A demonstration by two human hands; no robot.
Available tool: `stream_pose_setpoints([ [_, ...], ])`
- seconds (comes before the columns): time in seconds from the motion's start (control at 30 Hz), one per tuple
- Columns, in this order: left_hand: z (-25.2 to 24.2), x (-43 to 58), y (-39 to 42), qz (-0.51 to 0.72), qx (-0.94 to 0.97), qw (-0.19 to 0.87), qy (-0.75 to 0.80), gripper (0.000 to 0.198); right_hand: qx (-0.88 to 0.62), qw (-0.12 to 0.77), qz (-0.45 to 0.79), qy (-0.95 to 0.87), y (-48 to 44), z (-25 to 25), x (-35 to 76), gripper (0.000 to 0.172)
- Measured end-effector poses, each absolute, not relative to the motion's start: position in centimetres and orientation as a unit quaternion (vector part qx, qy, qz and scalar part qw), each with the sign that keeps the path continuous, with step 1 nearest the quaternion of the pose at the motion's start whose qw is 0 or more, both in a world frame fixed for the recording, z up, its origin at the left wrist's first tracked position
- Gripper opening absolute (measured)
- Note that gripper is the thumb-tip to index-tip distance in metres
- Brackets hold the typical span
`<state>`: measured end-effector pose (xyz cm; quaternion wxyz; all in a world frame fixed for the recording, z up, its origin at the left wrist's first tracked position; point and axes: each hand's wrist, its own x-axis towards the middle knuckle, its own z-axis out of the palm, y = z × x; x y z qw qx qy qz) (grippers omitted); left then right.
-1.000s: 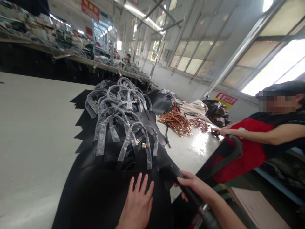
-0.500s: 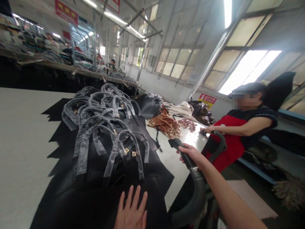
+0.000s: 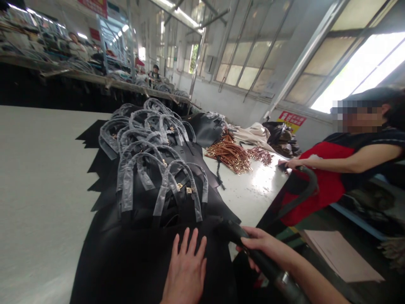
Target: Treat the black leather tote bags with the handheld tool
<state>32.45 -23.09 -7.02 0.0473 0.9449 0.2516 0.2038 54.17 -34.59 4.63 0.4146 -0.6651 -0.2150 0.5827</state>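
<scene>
My left hand [image 3: 187, 268] lies flat with spread fingers on a black leather bag panel [image 3: 136, 261] at the front of the stack. My right hand [image 3: 264, 245] is wrapped round the tube of a black vacuum nozzle [image 3: 236, 234], whose flat head is over the panel's right edge; whether it touches the leather I cannot tell. A metal clamp shows on the tube below the hand. Beyond my left hand, plastic-wrapped bag handles [image 3: 164, 192] arch up from the overlapping black panels, with gold-coloured fittings [image 3: 189, 190] between them.
Brown straps with gold clasps [image 3: 232, 156] lie on the white table [image 3: 41, 190] behind the stack. At the right, a co-worker in a red apron [image 3: 319, 181] holds a similar hose [image 3: 305, 190]. A pinkish board [image 3: 344, 255] is low at the right.
My right hand has brought the nozzle down and nearer, from above the table to the panel's right edge. My left hand stays flat on the leather. The view has turned slightly left.
</scene>
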Motion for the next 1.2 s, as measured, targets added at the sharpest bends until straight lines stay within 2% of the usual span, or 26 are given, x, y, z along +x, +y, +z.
stream_pose_setpoints([
  [0.13, -6.7, 32.5, -23.2, 0.197, 0.941, 0.068, 0.267, 0.046, -0.66, 0.404, 0.593, -0.221, -32.9, 4.3, 54.6, 0.052],
  [0.33, -6.5, 32.5, -23.2, 0.195, 0.943, 0.072, 0.259, 0.047, -0.67, 0.384, 0.599, -0.213, -33.0, 4.6, 55.0, 0.051],
  [0.53, -6.9, 32.3, -23.1, 0.194, 0.946, 0.056, 0.254, 0.051, -0.705, 0.446, 0.499, -0.237, -30.8, 4.1, 53.8, 0.043],
  [0.67, -7.0, 32.2, -23.0, 0.197, 0.948, 0.055, 0.242, 0.054, -0.717, 0.463, 0.46, -0.245, -32.8, 5.7, 54.9, 0.049],
  [0.77, -7.0, 32.3, -23.0, 0.193, 0.947, 0.056, 0.251, 0.054, -0.728, 0.45, 0.462, -0.232, -35.9, 6.5, 56.6, 0.044],
  [0.93, -7.3, 32.5, -23.0, 0.195, 0.947, 0.05, 0.249, 0.053, -0.742, 0.438, 0.47, -0.192, -39.3, 5.4, 58.0, 0.046],
  [1.2, -7.2, 32.5, -22.9, 0.203, 0.947, 0.049, 0.245, 0.052, -0.742, 0.455, 0.464, -0.164, -37.0, 3.6, 59.1, 0.036],
])
